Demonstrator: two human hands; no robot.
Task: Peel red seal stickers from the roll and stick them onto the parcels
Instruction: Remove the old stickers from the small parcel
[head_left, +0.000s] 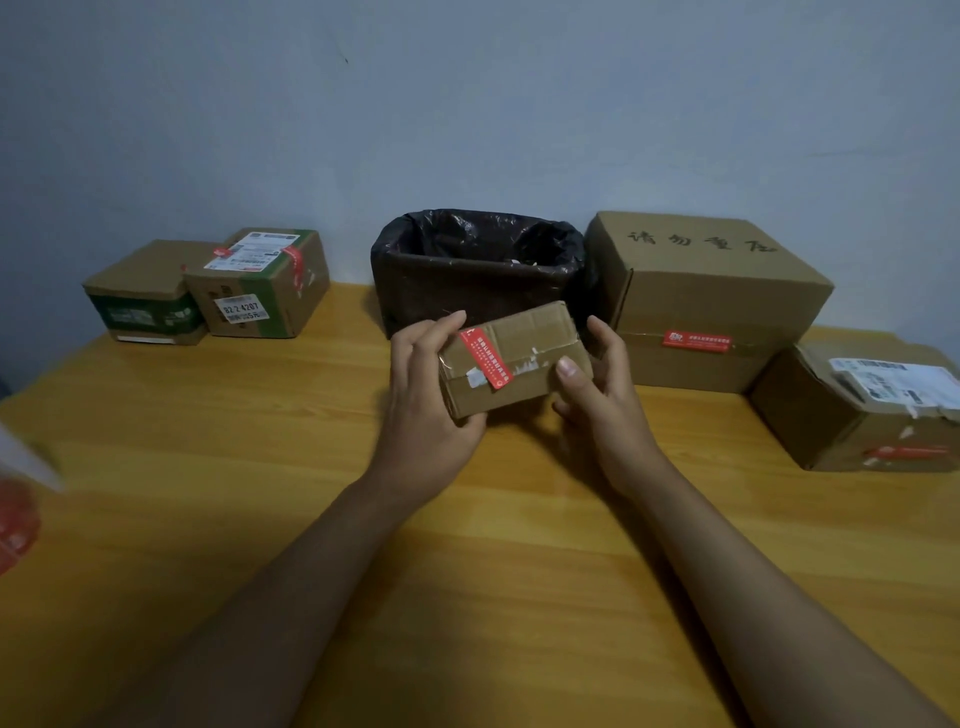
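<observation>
A small brown cardboard parcel (524, 345) is held above the wooden table (208, 467), between both hands. My left hand (423, 400) grips its left end and my right hand (602, 384) grips its right end, thumb on the front face. A red seal sticker (485, 358) lies diagonally across the parcel's left part, over the top edge and front face. At the far left edge, a blurred red and white shape (18, 512) looks like the sticker roll.
A bin lined with a black bag (475, 260) stands behind the parcel. Two small boxes (208, 288) sit at the back left. A large box (706, 299) and a labelled box (862, 408) at the right each carry a red sticker.
</observation>
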